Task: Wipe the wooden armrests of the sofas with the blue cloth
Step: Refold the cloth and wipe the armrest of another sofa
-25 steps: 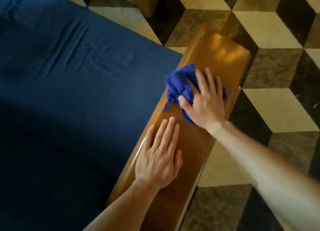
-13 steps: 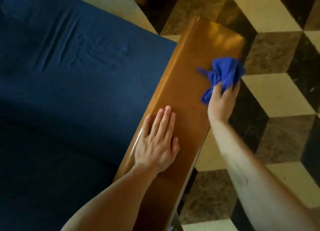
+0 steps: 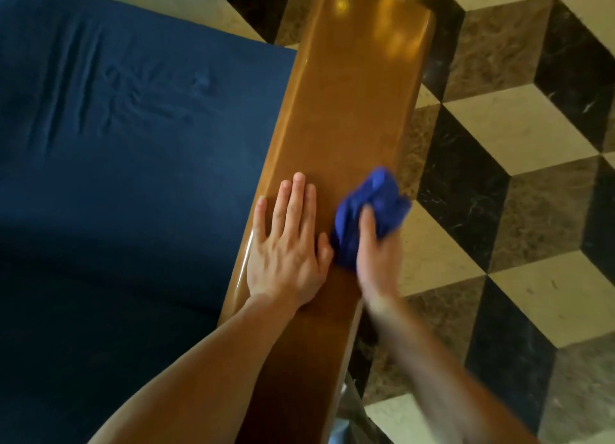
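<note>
One wooden armrest (image 3: 349, 117) is in view, and two hands are on it. The left hand (image 3: 289, 244) lies flat on the wood with the palm down and all fingers stretched and close together – it holds nothing. Just to its right, the right hand (image 3: 377, 260) is closed around the one blue cloth (image 3: 376, 204), which is bunched and pressed on the outer edge of the armrest, in front of the knuckles. The right hand looks blurred. Left of the left hand is one dark blue seat cushion (image 3: 133, 127); right of the right hand – the tiled floor (image 3: 515, 144) with a cube pattern.
</note>
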A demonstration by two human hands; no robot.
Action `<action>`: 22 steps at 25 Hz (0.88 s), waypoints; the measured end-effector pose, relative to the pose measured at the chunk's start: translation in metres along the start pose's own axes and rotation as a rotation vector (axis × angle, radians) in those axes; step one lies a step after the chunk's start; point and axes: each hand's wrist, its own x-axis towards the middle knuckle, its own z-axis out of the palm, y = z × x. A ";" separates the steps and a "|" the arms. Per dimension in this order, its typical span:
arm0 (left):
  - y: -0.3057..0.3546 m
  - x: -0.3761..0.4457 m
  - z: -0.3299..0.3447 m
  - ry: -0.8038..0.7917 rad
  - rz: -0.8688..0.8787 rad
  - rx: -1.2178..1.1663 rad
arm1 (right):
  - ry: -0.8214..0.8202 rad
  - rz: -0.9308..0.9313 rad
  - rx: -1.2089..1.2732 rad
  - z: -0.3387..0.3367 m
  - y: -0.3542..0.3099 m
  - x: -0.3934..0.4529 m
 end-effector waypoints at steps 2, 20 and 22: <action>0.000 0.001 0.000 0.009 -0.012 0.015 | 0.024 0.027 0.285 -0.005 -0.049 0.093; 0.001 0.010 -0.004 0.008 0.016 0.026 | 0.048 0.159 0.490 0.023 0.035 -0.072; -0.002 -0.003 0.001 0.011 0.036 0.048 | -0.024 0.182 0.473 0.031 0.075 -0.159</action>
